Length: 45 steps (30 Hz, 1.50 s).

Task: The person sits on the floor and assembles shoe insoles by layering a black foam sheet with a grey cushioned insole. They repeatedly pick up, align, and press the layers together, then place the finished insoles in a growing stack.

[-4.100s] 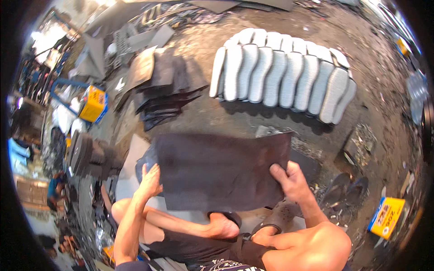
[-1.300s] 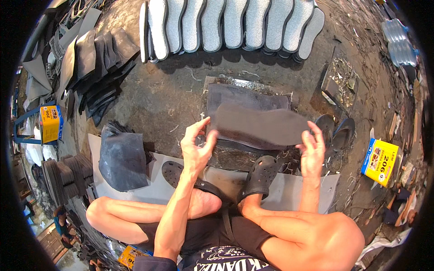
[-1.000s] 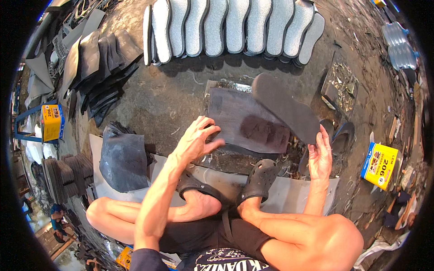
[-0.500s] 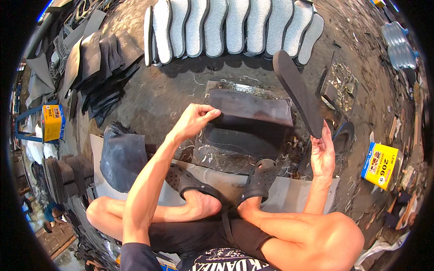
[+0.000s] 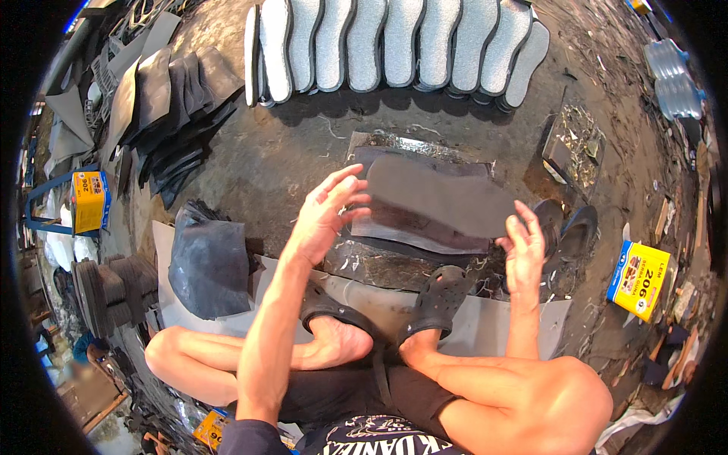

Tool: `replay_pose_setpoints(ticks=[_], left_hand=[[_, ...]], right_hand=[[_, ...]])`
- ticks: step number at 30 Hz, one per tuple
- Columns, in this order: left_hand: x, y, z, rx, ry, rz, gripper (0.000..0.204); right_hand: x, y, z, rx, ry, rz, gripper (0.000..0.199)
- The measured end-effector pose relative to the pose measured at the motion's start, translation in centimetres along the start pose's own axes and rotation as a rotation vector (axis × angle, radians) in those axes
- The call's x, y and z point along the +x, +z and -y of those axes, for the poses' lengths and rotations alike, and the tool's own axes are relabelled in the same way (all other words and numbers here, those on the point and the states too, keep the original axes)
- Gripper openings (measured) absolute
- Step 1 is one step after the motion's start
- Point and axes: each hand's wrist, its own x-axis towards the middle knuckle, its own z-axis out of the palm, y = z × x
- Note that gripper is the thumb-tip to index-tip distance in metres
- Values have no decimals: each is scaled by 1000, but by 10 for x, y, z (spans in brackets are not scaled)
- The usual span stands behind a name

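A dark grey shoe sole (image 5: 440, 193), slightly blurred, lies lengthwise above or on a black rubber sheet (image 5: 394, 226); whether it rests flat I cannot make out. At its right end, the fingertips of my right hand (image 5: 525, 246) pinch the edge. My left hand (image 5: 327, 214) is beside the other end, fingers spread and holding nothing. Under the sheet shows the edge of another dark piece (image 5: 425, 249), mostly covered. All of this sits on a worn dark work board (image 5: 371, 265) in front of my feet.
A row of stacked soles with pale tops (image 5: 364, 53) stands at the far side. Dark sheets (image 5: 163, 98) are piled at the left. A yellow can (image 5: 641, 280) and dark sandals (image 5: 580, 227) are at the right. A scrap-covered block (image 5: 576, 144) stands beyond them.
The sole has swung from upright at the right to lengthwise over the sheet. My left hand has let go of the sheet, which now covers most of the piece beneath.
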Motion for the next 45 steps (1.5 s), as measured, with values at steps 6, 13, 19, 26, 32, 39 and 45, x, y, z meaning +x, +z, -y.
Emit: replay_pose_setpoints(ticks=[6,13,19,26,32,39,45], left_hand=[[-26,20,58,68,96,-488,48],[-24,21,64,424,206,-558,41],[-24,23,67,515,200,-561,38],[-25,24,69,611,254,-562,38],[-15,20,57,832,287,-490,33],[11,-3,23,869,19,-291,32],[-1,11,51,755,207,-396,40]], right_hand=[[-21,27,-24,-270,-108,-1,49],[-22,24,-23,-449,-158,-52,49],[-23,22,-23,-400,-126,-56,48],[-22,18,-28,-383,-92,-59,49],[-14,16,-18,-734,11,-66,57],[10,37,18,-1049,-396,42,85],[35,95,-30,-1338,-890,123,73]])
